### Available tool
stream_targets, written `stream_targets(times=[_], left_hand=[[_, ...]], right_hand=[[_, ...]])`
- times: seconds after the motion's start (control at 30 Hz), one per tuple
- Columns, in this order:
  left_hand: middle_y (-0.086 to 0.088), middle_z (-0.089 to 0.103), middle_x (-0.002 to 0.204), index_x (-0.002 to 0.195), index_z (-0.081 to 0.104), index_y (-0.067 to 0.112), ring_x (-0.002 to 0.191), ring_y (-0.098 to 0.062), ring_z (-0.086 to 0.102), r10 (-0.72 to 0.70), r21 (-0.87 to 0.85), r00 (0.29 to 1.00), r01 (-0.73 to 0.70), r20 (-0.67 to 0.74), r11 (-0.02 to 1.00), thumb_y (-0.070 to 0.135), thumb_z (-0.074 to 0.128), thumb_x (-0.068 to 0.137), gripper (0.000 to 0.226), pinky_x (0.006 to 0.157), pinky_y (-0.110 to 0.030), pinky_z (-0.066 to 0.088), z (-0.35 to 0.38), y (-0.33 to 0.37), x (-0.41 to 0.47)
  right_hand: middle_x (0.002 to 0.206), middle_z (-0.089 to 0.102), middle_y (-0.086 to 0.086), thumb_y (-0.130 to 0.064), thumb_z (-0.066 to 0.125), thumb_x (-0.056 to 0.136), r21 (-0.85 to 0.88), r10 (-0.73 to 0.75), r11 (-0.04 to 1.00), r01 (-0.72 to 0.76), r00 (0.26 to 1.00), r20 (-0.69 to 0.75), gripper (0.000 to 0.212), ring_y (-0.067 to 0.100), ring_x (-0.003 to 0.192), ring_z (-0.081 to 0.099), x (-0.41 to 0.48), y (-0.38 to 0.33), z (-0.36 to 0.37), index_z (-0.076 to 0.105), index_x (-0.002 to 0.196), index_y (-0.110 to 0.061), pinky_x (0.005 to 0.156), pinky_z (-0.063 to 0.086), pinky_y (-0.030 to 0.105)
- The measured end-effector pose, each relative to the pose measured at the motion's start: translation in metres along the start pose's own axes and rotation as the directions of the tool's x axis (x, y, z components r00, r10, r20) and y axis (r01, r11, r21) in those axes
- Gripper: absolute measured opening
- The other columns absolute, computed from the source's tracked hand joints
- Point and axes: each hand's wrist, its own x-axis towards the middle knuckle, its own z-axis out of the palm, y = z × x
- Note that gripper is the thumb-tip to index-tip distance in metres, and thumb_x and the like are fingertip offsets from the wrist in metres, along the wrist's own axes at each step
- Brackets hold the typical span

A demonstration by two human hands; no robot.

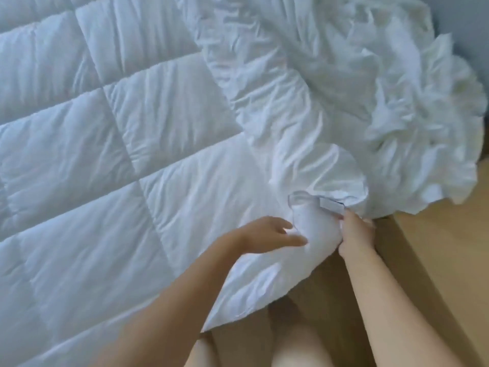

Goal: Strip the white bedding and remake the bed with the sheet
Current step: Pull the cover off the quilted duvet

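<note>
While the right hand (356, 234) grips the quilt corner (315, 229), the left hand (267, 235) touches it, unclenched.

Place: bedroom in home.
Evidence:
- white quilt (105, 154), stitched in large squares, spread flat across most of view, bed-sized
- crumpled white sheet (344, 88) heaped over quilt's far right part, spilling past edge
- pale wood surface (436, 260) just beside bedding at lower right; floor or bed base, cannot tell which
- plain grey wall (465, 14) at upper right corner
</note>
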Motion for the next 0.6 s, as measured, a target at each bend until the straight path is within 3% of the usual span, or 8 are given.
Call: stream_targets(times=[0.07,0.1,0.17,0.23,0.33,0.47,0.6], left_hand=[[-0.001,0.056,0.129,0.134,0.049,0.024,0.108,-0.016,0.054,-0.099,-0.185,0.974,0.061,-0.204,0.981,0.055,0.059,0.085,0.059,0.092,-0.026,0.039,-0.003,0.009,0.02],[-0.005,0.056,0.13,0.133,0.05,0.021,0.106,-0.018,0.055,-0.156,-0.237,0.943,0.086,-0.293,0.968,0.049,0.059,0.088,0.055,0.091,-0.027,0.04,-0.006,0.012,0.029],[-0.008,0.054,0.132,0.133,0.05,0.017,0.109,-0.022,0.055,-0.251,-0.279,0.89,0.147,-0.382,0.949,0.042,0.058,0.09,0.05,0.092,-0.03,0.043,-0.014,0.017,0.044],[-0.008,0.051,0.136,0.134,0.049,0.014,0.117,-0.024,0.052,-0.304,-0.303,0.858,0.184,-0.414,0.935,0.038,0.057,0.092,0.049,0.095,-0.032,0.042,-0.025,0.02,0.055],[-0.009,0.05,0.136,0.133,0.049,0.011,0.121,-0.025,0.05,-0.325,-0.342,0.826,0.173,-0.461,0.924,0.034,0.058,0.091,0.049,0.101,-0.034,0.04,-0.051,0.027,0.068],[-0.007,0.049,0.138,0.139,0.041,0.014,0.119,-0.024,0.05,-0.335,-0.374,0.775,0.138,-0.535,0.917,0.033,0.056,0.091,0.054,0.092,-0.029,0.04,-0.108,0.027,0.082],[-0.009,0.048,0.139,0.142,0.036,0.016,0.121,-0.026,0.05,-0.329,-0.4,0.669,0.052,-0.666,0.915,0.034,0.055,0.091,0.057,0.098,-0.033,0.04,-0.2,0.02,0.097]], right_hand=[[0.082,0.057,0.003,-0.012,0.058,0.087,-0.118,-0.021,0.993,0.025,0.999,0.035,0.008,0.022,0.081,0.055,0.036,-0.005,-0.027,0.059,0.093,-0.017,0.069,0.042,0.031],[0.08,0.056,0.002,-0.008,0.056,0.086,-0.187,-0.026,0.982,0.04,0.997,0.077,0.013,0.022,0.079,0.056,0.05,-0.011,-0.034,0.057,0.095,-0.018,0.067,0.042,0.03],[0.087,0.059,0.003,-0.01,0.054,0.086,-0.372,-0.033,0.923,0.1,0.983,0.183,0.022,0.022,0.076,0.058,0.064,-0.028,-0.03,0.055,0.106,-0.017,0.063,0.045,0.029],[0.1,0.06,0.004,-0.016,0.052,0.089,-0.488,-0.054,0.845,0.22,0.942,0.332,0.026,0.022,0.088,0.058,0.065,-0.049,-0.007,0.056,0.114,-0.013,0.074,0.047,0.033],[0.109,0.057,0.005,-0.015,0.052,0.089,-0.511,-0.115,0.768,0.385,0.868,0.482,0.031,0.022,0.098,0.054,0.057,-0.082,0.041,0.055,0.12,-0.01,0.081,0.043,0.033],[0.112,0.055,0.007,-0.015,0.054,0.088,-0.504,-0.165,0.673,0.542,0.774,0.612,0.038,0.02,0.098,0.052,0.05,-0.119,0.111,0.052,0.125,-0.007,0.084,0.04,0.03],[0.132,0.046,0.007,-0.021,0.054,0.089,-0.457,-0.255,0.575,0.678,0.68,0.687,0.045,0.021,0.12,0.046,0.052,-0.162,0.191,0.046,0.132,-0.011,0.089,0.036,0.027]])
